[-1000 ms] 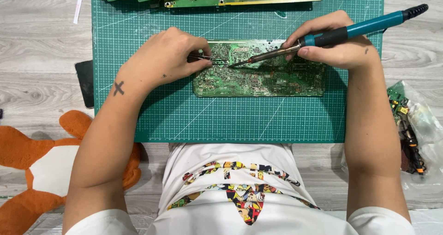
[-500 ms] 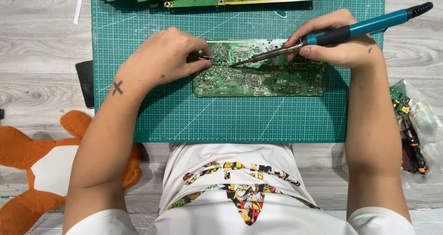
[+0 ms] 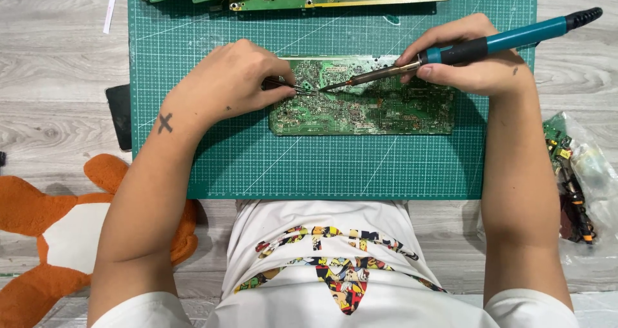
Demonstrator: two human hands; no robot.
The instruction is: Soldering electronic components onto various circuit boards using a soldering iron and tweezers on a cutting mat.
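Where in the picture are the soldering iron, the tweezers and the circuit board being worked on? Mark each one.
soldering iron (image 3: 508, 39), head view, on its teal handle.
tweezers (image 3: 291, 87), head view, on the thin dark prongs past the left hand's fingers.
circuit board (image 3: 373, 112), head view, on its bare green middle.

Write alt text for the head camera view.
A person's right hand holds a soldering iron tip-down on a green circuit board, while the left hand holds tweezers beside the tip. The board lies on a green cutting mat.
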